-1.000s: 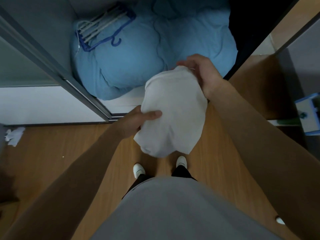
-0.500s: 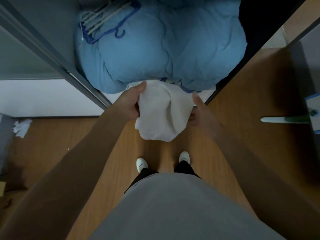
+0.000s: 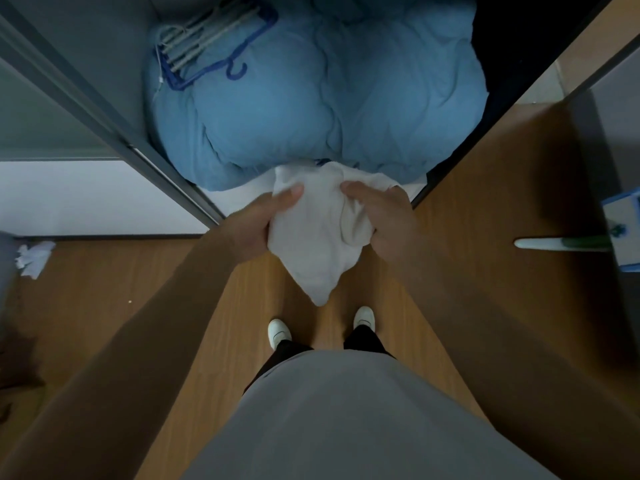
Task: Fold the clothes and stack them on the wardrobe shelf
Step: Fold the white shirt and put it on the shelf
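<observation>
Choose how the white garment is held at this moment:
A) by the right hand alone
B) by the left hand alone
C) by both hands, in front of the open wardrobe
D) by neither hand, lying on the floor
C: the left hand and the right hand each grip the white garment, whose lower end hangs free.

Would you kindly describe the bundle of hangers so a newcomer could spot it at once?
Look into the open wardrobe, where a big light-blue duvet fills the bottom. On the duvet's far left part lies the bundle of hangers. It is the only hard thing there: a dark-blue frame with a hook, pale bars inside.
</observation>
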`<act>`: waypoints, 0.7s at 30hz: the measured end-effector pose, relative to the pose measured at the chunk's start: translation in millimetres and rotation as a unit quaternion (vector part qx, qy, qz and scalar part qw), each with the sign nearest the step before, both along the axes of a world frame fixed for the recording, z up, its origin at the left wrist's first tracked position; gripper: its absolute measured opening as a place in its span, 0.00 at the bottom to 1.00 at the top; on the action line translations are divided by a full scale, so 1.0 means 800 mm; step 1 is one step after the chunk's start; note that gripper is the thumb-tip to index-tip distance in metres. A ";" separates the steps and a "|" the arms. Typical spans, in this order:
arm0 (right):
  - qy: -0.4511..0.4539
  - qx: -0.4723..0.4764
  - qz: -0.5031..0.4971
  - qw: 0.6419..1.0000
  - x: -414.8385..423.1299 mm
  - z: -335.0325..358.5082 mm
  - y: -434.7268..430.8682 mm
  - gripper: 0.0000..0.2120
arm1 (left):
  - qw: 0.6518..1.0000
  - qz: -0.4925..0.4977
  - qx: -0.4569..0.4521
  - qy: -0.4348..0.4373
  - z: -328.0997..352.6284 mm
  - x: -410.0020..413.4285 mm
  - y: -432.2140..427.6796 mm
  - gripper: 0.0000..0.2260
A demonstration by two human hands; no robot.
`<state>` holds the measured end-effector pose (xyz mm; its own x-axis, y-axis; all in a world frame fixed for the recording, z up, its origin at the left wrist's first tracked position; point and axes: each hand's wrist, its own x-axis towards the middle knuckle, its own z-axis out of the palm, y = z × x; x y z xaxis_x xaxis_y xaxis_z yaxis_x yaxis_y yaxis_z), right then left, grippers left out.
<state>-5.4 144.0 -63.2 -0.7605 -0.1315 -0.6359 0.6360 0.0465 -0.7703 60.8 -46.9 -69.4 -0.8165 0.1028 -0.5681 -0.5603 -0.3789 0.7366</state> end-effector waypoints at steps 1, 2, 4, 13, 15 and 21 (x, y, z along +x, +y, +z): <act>-0.026 -0.016 -0.006 1.000 -0.006 0.003 0.000 0.20 | 1.000 -0.012 -0.023 0.016 -0.004 0.007 0.002 0.18; -0.042 -0.028 -0.009 0.999 -0.011 0.007 0.001 0.22 | 0.998 -0.010 -0.053 0.027 -0.006 0.012 0.006 0.18; -0.037 -0.039 -0.018 0.998 -0.018 0.013 0.007 0.26 | 0.994 0.038 -0.101 0.028 -0.006 0.014 0.012 0.14; 0.150 0.080 0.074 0.983 0.011 0.005 0.037 0.11 | 0.977 0.133 -0.166 -0.004 0.015 -0.014 0.005 0.08; 0.148 0.077 0.053 0.985 0.008 0.006 0.040 0.11 | 0.964 0.170 -0.202 -0.035 0.015 -0.016 -0.006 0.12; 0.201 0.098 0.065 0.972 0.001 0.008 0.038 0.23 | 0.958 0.203 -0.197 -0.039 0.003 -0.019 -0.011 0.22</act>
